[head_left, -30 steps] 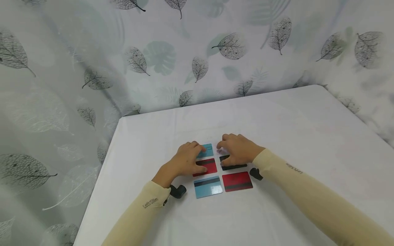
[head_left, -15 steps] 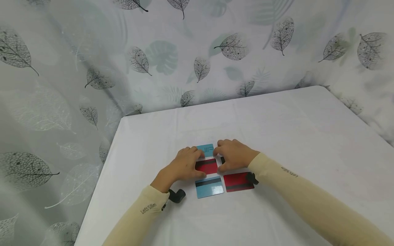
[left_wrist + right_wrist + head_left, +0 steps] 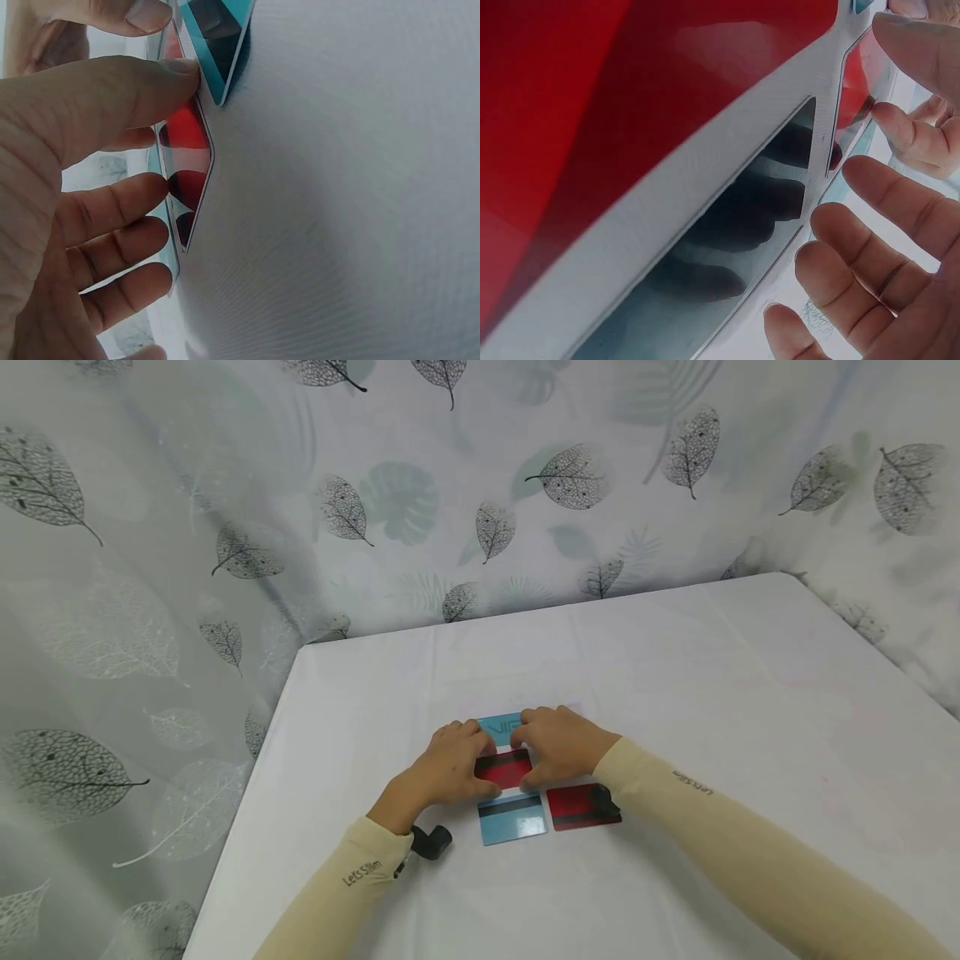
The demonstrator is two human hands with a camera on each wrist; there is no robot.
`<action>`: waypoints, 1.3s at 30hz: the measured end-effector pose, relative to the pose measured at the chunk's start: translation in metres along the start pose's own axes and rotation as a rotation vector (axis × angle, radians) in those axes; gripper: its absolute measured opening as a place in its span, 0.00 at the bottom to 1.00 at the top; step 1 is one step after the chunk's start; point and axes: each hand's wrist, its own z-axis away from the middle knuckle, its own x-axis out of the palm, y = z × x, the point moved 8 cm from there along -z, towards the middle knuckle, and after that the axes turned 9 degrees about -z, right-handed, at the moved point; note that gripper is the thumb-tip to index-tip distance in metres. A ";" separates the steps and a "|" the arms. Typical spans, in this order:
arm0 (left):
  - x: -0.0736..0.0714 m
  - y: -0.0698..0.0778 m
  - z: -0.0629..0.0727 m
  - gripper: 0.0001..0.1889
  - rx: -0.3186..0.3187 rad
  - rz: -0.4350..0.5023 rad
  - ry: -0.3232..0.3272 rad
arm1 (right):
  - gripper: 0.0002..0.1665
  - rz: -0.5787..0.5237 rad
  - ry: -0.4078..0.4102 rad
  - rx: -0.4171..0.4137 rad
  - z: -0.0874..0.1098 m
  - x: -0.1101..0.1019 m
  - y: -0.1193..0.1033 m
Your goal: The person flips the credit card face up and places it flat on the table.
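Plastic in the red magnetic-stripe card (image 3: pixel 504 771), flat on the white table (image 3: pixel 712 693) between your left hand (image 3: pixel 450 766) and right hand (image 3: pixel 562 744), both loosely spread and gripping nothing, looked light, stiff and slippery, so its edges probably suited your fingertips best.

Cards (image 3: pixel 504 771) lie on the table (image 3: pixel 720 710), apparently in three rows.

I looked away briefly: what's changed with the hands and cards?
The right hand moved left, from the black card to the right end of the middle red card. The left hand shifted its thumb to that card's near edge. The lower blue card and lower red card stayed put.
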 end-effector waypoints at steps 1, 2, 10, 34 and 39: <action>0.000 0.000 0.000 0.23 0.001 0.003 0.002 | 0.30 -0.003 -0.002 0.002 0.000 0.000 0.000; 0.001 0.000 0.000 0.23 0.001 0.006 0.002 | 0.30 -0.005 -0.004 0.005 -0.001 0.001 0.000; 0.002 -0.001 -0.001 0.22 0.009 0.050 0.030 | 0.23 0.009 0.009 -0.020 -0.004 0.002 -0.001; 0.004 -0.003 0.004 0.23 0.024 0.093 0.079 | 0.30 -0.026 0.015 -0.055 -0.007 0.005 -0.009; 0.003 -0.003 0.005 0.22 0.032 0.102 0.097 | 0.30 0.001 0.010 -0.072 -0.005 0.004 -0.011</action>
